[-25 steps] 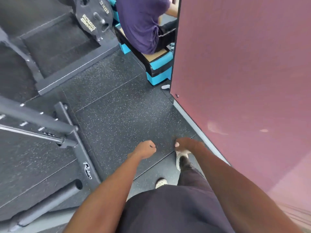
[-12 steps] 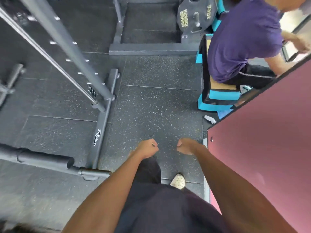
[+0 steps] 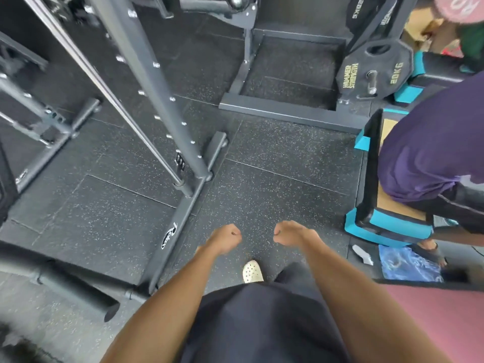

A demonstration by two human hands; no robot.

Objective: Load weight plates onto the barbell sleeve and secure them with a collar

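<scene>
My left hand [image 3: 225, 238] and my right hand [image 3: 286, 233] hang in front of me as closed fists, a short gap between them, nothing held. They are above the speckled black rubber floor [image 3: 275, 179]. A black 20 kg weight plate [image 3: 377, 72] sits on a storage peg of a grey rack at the upper right, well ahead of my hands. A second dark plate [image 3: 360, 11] shows above it. A thick dark bar end [image 3: 78, 294] lies low at the left. I see no collar.
A grey power rack upright [image 3: 152, 87] and its floor rail [image 3: 183, 213] stand left of me. A person in a purple shirt [image 3: 429, 150] sits on a black and turquoise box [image 3: 372, 213] at the right. A maroon panel [image 3: 432, 318] fills the lower right.
My view has swung right and forward: the maroon panel dropped to the lower right corner and the plate rack came nearer. Both fists keep the same pose.
</scene>
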